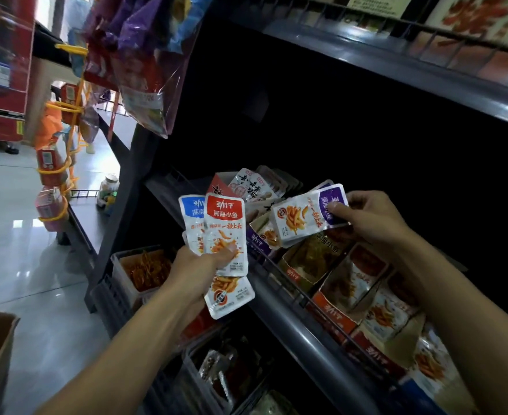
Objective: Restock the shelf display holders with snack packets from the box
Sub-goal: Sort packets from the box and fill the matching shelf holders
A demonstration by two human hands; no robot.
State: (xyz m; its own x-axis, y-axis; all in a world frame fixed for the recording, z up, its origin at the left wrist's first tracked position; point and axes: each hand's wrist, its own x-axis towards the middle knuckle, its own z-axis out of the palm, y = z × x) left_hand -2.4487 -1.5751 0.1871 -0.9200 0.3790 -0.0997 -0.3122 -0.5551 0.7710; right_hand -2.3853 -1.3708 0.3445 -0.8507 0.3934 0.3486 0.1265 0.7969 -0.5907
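a retail shop aisle. a dark metal shelf unit point(321, 333) with wire front rails carries cardboard display holders point(348, 283) of small snack packets. left of the shelf unit, bagged snacks point(144, 73) hang at its end, beside boxed goods on yellow hanging clips point(54, 172). farther left of the shelf unit stands a red cabinet point(1, 70) on a glossy tiled floor point(22, 235).

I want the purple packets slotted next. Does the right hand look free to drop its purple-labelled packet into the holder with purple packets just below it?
Probably yes: the right hand holds the purple-labelled packet right above that holder, with nothing between.
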